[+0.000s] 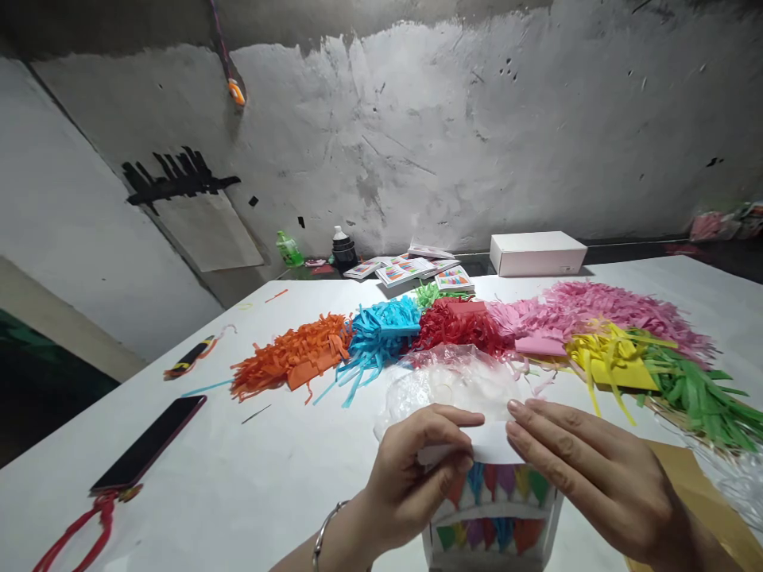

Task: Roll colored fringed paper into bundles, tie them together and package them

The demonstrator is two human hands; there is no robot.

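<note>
A package (489, 512) printed with rows of coloured tassels is held low in front of me, with a white strip (497, 443) along its top edge. My left hand (411, 469) pinches the left end of that strip between thumb and fingers. Stretched flat, the fingers of my right hand (602, 469) press on the strip's right end and the package's right side; the right thumb is hidden. Just behind the package lies a crumpled clear plastic bag (444, 381).
Bunches of fringed paper cross the table: orange (292, 357), blue (385, 326), red (458, 326), pink (620, 318), yellow (613, 357) and green (703, 389). Printed packs (405, 270) and a white box (538, 254) stand behind. A phone (149, 445) and a cutter (189, 357) lie left.
</note>
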